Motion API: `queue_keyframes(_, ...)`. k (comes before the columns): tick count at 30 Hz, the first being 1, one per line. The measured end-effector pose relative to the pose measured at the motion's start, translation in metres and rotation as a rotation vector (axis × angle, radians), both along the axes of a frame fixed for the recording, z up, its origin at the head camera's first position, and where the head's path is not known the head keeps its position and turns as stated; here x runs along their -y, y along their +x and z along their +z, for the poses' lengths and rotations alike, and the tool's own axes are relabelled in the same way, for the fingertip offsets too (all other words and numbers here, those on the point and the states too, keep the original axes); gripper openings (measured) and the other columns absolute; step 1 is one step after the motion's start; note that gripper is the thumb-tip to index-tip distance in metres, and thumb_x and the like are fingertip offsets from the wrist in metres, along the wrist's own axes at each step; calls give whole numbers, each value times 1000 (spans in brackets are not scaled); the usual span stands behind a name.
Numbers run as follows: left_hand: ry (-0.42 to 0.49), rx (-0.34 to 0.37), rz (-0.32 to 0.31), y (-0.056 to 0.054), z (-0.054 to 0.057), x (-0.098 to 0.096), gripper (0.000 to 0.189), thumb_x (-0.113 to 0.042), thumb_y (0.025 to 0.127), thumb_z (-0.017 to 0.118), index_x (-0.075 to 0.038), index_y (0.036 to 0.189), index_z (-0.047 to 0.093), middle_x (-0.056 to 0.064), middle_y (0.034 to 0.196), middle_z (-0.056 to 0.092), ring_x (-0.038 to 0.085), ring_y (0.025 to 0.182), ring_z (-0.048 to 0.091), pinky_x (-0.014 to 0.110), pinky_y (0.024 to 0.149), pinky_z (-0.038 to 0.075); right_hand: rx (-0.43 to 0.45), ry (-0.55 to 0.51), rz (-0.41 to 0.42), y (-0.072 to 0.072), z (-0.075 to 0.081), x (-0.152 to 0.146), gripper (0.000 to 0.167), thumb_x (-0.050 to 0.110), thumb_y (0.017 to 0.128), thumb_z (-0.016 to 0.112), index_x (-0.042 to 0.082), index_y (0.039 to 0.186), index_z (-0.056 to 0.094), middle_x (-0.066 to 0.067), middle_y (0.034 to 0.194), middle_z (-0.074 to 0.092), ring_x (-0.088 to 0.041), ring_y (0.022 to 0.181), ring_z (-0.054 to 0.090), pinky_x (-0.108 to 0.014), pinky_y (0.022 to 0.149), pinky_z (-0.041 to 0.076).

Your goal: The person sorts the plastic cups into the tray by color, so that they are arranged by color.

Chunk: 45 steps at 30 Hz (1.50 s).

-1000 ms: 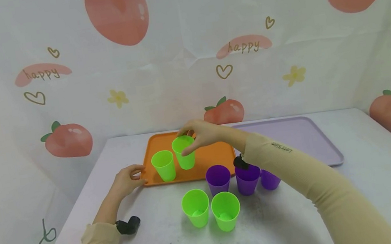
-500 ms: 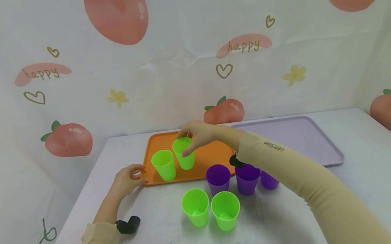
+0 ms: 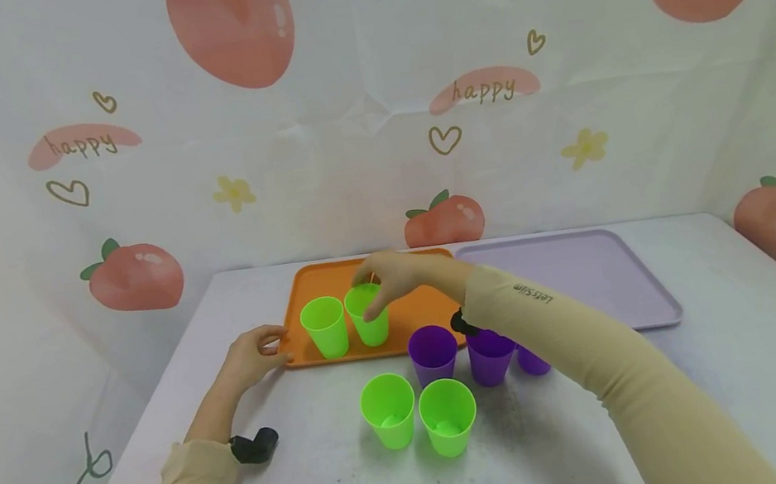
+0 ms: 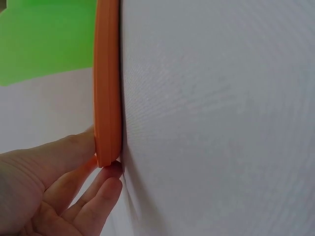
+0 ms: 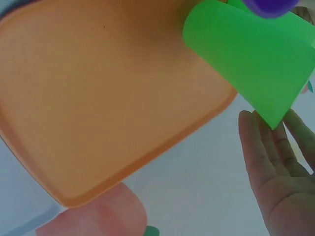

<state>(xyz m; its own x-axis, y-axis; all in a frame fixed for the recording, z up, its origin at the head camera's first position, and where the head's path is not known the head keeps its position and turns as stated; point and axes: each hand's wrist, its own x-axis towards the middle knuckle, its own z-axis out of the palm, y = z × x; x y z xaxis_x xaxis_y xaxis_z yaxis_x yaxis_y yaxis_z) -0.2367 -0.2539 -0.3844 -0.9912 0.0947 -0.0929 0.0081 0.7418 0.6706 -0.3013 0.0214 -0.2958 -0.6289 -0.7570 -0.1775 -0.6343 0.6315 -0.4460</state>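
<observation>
At the far rim of the orange tray's green cup (image 3: 373, 332), my right hand (image 3: 396, 274) holds on with fingers behind and thumb in front. That cup stands upright beside another green cup (image 3: 330, 333) at the tray's left. My left hand (image 3: 249, 360) pinches the left front corner of the orange tray (image 3: 417, 313); in the left wrist view the thumb rests on the tray's rim and the fingers (image 4: 106, 196) lie at its underside. In the right wrist view the held cup (image 5: 251, 54) hangs over the tray's corner, with straight-looking fingers at its rim.
Two green cups, the left one (image 3: 391, 417) and the right one (image 3: 449, 424), stand in front of the trays. Purple cups (image 3: 434, 360) form a row behind them, partly under my right forearm. A lilac tray (image 3: 559, 275) lies to the right of the orange tray.
My right hand and the green cup in it have come slightly toward me, the cup now level with its neighbour on the tray. My left hand has stayed put.
</observation>
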Motion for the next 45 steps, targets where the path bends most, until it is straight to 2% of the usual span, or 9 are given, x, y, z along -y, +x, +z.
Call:
queue_keyframes(12, -1, 4, 5, -1, -1, 0, 47, -7, 83, 67, 5, 126, 52, 27, 131, 51, 42, 116, 55, 43, 92, 52, 27, 31, 7, 1, -4, 2, 62, 27, 78, 75, 5, 131, 52, -7, 132, 56, -23, 122, 51, -32, 105, 43)
queue_keyframes(23, -1, -3, -1, 1, 1, -2, 47, -7, 83, 67, 6, 125, 52, 28, 131, 51, 43, 116, 55, 43, 92, 52, 12, 61, 33, 1, -5, 5, 61, 27, 78, 74, 6, 131, 52, -8, 133, 56, -23, 122, 52, -33, 105, 43)
queue_keyframes(31, -7, -3, -6, 4, 3, -3, 47, -7, 83, 68, 7, 125, 52, 28, 129, 52, 43, 115, 56, 43, 91, 53, 42, 48, 13, 2, -5, 4, 64, 26, 79, 74, 6, 134, 49, -8, 135, 54, -24, 124, 50, -33, 105, 43)
queue_keyframes(36, 8, -7, -6, 3, 2, -3, 47, -5, 82, 67, 7, 124, 52, 29, 129, 52, 43, 115, 56, 43, 91, 53, 96, 16, -13, 3, -1, 1, 68, 27, 80, 73, 7, 138, 44, -9, 139, 50, -26, 128, 48, -35, 107, 41)
queue_keyframes(40, 13, -11, -8, 3, 1, -3, 46, -5, 82, 67, 8, 124, 52, 29, 129, 52, 43, 114, 56, 43, 90, 53, 98, -32, -23, 4, 9, -3, 65, 28, 82, 72, 9, 137, 45, -10, 138, 50, -26, 128, 48, -35, 106, 43)
queue_keyframes(42, 12, -12, -10, 3, 1, -2, 47, -5, 82, 67, 8, 124, 52, 29, 129, 52, 43, 114, 56, 43, 91, 53, 98, -79, -27, 6, 15, -7, 61, 28, 82, 71, 9, 135, 47, -9, 135, 52, -26, 126, 50, -34, 104, 44)
queue_keyframes(45, 7, -14, -11, 3, 1, -2, 47, -6, 82, 68, 7, 125, 52, 29, 129, 52, 43, 114, 56, 43, 91, 53, 105, -204, -17, 9, 24, -13, 54, 24, 82, 71, 8, 130, 52, -10, 129, 55, -28, 123, 53, -32, 102, 47)
